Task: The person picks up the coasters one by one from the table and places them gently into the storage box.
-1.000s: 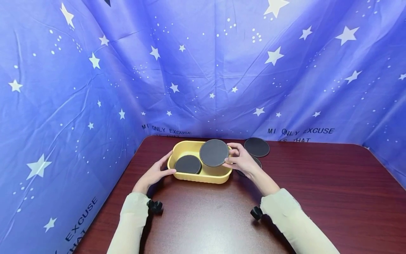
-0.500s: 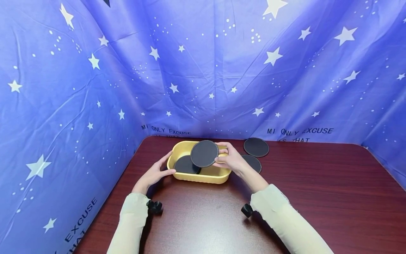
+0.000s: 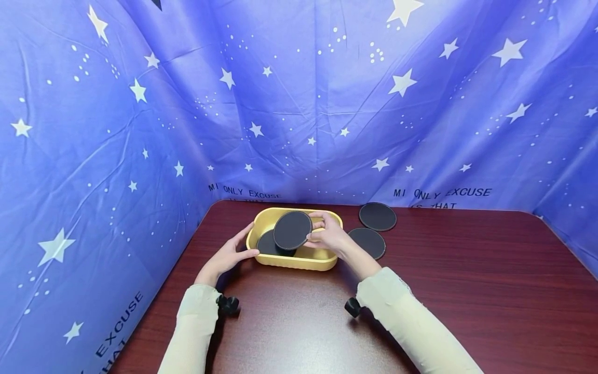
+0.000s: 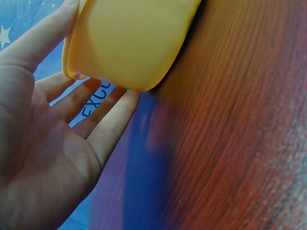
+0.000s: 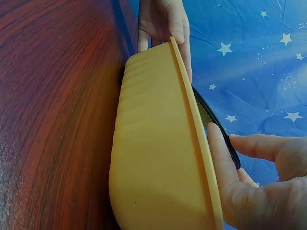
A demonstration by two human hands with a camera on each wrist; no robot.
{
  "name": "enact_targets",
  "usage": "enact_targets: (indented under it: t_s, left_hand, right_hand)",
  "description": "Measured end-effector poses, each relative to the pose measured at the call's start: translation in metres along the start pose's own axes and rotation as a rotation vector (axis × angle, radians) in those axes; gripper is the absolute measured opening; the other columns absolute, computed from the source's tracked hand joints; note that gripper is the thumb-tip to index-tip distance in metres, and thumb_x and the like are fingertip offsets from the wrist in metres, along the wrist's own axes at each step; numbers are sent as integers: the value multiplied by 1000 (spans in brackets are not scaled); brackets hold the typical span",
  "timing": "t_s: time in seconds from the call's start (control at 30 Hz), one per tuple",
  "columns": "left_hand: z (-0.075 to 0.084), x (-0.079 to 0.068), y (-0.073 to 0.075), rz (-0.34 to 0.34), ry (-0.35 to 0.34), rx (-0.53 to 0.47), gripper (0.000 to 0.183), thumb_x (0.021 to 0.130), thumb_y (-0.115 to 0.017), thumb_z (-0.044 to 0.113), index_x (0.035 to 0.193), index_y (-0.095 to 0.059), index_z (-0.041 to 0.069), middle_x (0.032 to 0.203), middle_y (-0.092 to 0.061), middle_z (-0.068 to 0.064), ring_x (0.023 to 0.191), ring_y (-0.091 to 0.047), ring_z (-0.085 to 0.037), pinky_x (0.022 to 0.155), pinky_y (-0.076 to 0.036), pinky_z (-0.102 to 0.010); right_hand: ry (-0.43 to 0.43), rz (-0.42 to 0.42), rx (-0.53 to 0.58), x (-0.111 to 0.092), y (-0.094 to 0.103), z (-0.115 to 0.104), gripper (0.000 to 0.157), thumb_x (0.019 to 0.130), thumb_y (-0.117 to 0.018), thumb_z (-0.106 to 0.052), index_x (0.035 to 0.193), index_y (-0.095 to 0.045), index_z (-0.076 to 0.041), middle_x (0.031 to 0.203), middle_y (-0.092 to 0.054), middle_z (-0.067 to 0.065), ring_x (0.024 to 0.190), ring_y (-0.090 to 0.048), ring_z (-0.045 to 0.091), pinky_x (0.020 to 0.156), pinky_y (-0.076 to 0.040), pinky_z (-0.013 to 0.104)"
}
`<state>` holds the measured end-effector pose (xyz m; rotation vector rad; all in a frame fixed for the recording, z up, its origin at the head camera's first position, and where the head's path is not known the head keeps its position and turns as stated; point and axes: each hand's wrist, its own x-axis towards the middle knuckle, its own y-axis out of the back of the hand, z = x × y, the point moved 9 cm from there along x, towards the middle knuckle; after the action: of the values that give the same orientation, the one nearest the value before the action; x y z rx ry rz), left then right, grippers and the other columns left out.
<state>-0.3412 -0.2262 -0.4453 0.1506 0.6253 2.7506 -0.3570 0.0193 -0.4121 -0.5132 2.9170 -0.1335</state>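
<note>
Head view: pinches tilted black disc (image 3: 293, 230) with right hand (image 3: 325, 235) over yellow bin (image 3: 299, 263), touches its end with spread, relaxed left hand (image 3: 228, 257).

The tub (image 3: 296, 262) looks smooth plastic, discs (image 3: 293, 230) matt, table (image 3: 467, 270) glossy wood

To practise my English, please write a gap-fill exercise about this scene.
In the head view, the black coaster pinched by the right hand partly hides another ____ in the storage bin.
The left hand touches this bin, whose colour is ____.
Outside it, on the table, lie ____ more coasters.

Missing words: coaster; yellow; two
</note>
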Motion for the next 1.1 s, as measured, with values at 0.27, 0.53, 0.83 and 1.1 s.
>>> enact_targets:
  t_s: [0.27, 0.53, 0.83, 1.1]
  left_hand:
    - [-1, 0, 0, 0, 7, 2, 82, 94, -69, 16, 160, -21, 16, 167, -19, -12, 154, -15, -35, 125, -15, -56]
    - [-1, 0, 0, 2, 16, 4, 81, 94, -69, 16, 160, -21, 16, 167, -19, -12, 154, -14, -36, 124, -15, -56]
    - [0, 0, 0, 4, 13, 8, 80, 95, -67, 12, 160, -21, 15, 167, -19, -12, 154, -14, -36, 124, -14, -57]
    - [0, 0, 0, 7, 12, 4, 80, 95, -66, 11, 160, -21, 15, 167, -20, -13, 154, -15, -37, 124, -15, -57]
  right_hand:
    - [-31, -7, 4, 8, -5, 10, 70, 83, -52, 24, 147, -31, 2, 111, -46, 18, 81, -63, 21, 80, -62, 36]
    - [-63, -25, -30, 10, -13, 17, 68, 83, -51, 24, 145, -32, 3, 106, -47, 16, 79, -60, 20, 89, -60, 44]
    - [-82, -12, -47, 14, -15, 25, 64, 85, -52, 24, 143, -34, 4, 102, -47, 15, 78, -59, 20, 97, -55, 51]
    - [-87, -7, -107, 16, -17, 28, 62, 84, -53, 22, 143, -39, 8, 101, -47, 14, 74, -59, 16, 84, -62, 36]
